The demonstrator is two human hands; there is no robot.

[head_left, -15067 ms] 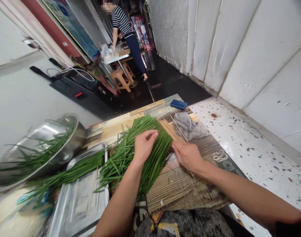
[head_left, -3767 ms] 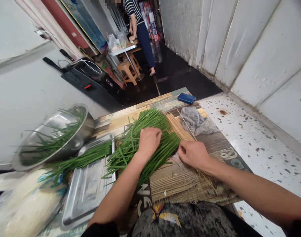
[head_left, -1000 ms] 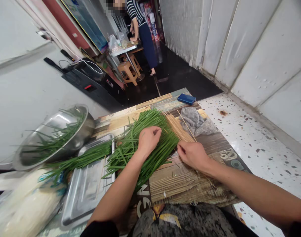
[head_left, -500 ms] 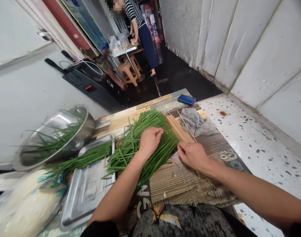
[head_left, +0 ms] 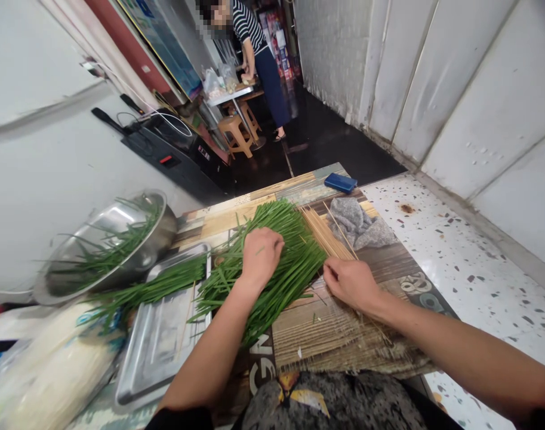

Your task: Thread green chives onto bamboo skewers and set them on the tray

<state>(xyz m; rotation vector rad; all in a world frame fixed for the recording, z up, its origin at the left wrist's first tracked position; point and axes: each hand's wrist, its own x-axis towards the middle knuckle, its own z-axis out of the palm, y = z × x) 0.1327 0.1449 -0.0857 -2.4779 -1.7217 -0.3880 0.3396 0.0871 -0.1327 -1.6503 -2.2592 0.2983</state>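
A thick spread of green garlic chives (head_left: 294,251) lies across the table in front of me. My left hand (head_left: 261,257) rests over it, fingers curled; what they pinch, if anything, is hidden. At the chives' right edge my right hand (head_left: 350,283) is closed on a thin bamboo skewer, mostly hidden, whose tail shows behind the hand. A small pale tip pokes out among the chives. Several loose bamboo skewers (head_left: 323,233) lie just beyond my right hand. More chives (head_left: 165,283) lie across a metal tray (head_left: 142,358) on the left, with one skewer on it.
A steel bowl (head_left: 160,239) with chives stands at left, above a plastic bag of pale contents (head_left: 57,382). A grey cloth (head_left: 357,224) and a blue box (head_left: 341,183) lie at the far right. A person (head_left: 263,65) stands bent over a small table beyond, near stools (head_left: 235,134).
Over the last half second my left hand has shifted left across the chives. My right hand stays at their edge. The view has turned slightly left.
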